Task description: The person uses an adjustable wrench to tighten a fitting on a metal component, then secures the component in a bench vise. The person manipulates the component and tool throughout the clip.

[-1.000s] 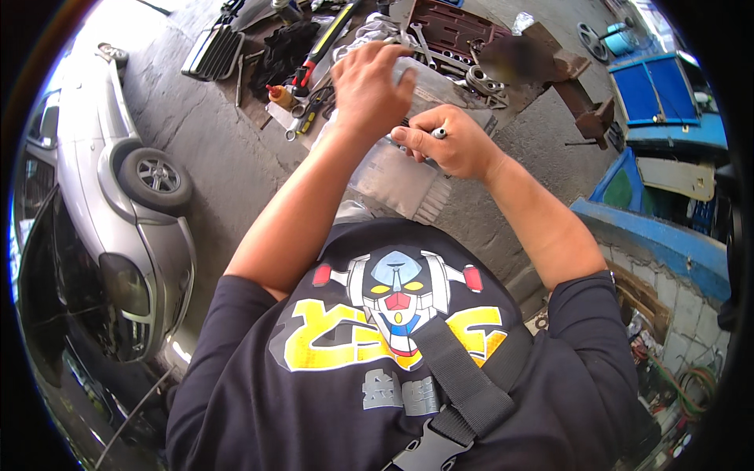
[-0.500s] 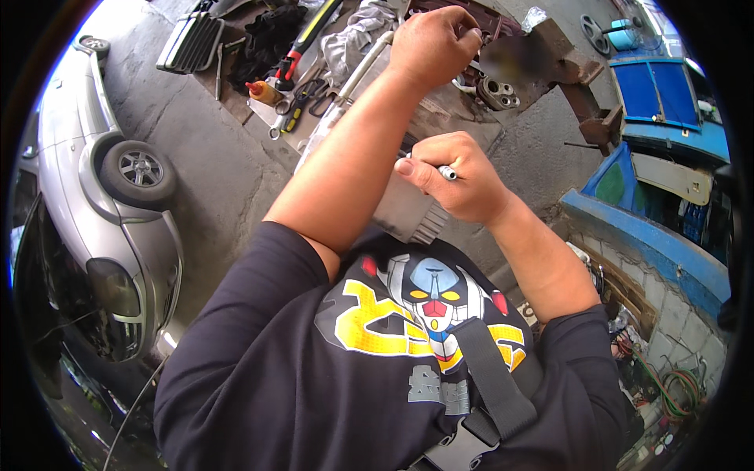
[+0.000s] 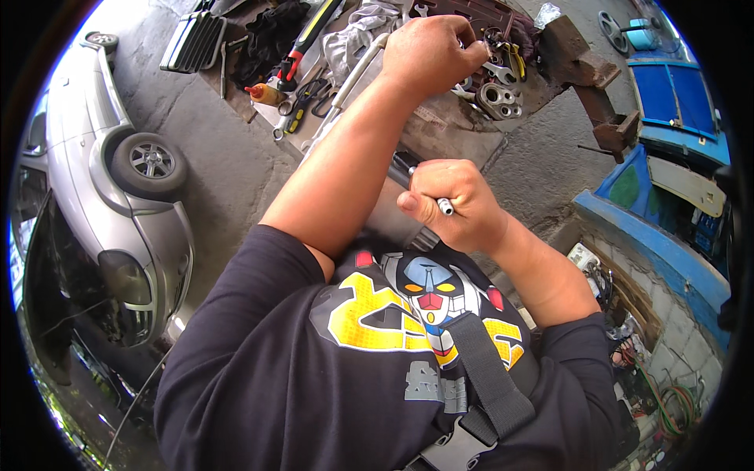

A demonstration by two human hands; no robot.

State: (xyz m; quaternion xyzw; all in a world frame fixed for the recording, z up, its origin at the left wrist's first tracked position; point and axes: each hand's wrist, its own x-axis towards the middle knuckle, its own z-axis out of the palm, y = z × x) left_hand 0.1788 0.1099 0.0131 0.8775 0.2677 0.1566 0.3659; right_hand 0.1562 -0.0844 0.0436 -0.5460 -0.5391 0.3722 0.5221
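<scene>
My left hand [image 3: 430,53] reaches across the bench to the tools at its far side, knuckles up and fingers curled. What its fingertips hold, if anything, is hidden. Just beyond them lie an open-end wrench [image 3: 499,72] and yellow-handled pliers [image 3: 517,61]. Closer to my chest, my right hand [image 3: 463,200] is wrapped round a slim tool. Its ribbed silver end [image 3: 446,206] sticks out by the thumb, and a dark body [image 3: 404,163] shows on the other side of the fist. Below the fist is a flat grey piece with a ridged edge [image 3: 393,210].
On the bench lie a red-and-black light bar [image 3: 302,53], scissors [image 3: 297,110], an orange bottle [image 3: 264,93], a grey rag [image 3: 357,39] and a round-holed metal part [image 3: 499,100]. A silver car [image 3: 86,141] stands left; rusty steel beams [image 3: 581,55] and a blue-edged frame [image 3: 652,243] are right.
My right fist has dropped slightly and turned, showing more of the tool's dark body. My left hand has shifted a little lower in view, staying over the tools with fingers curled.
</scene>
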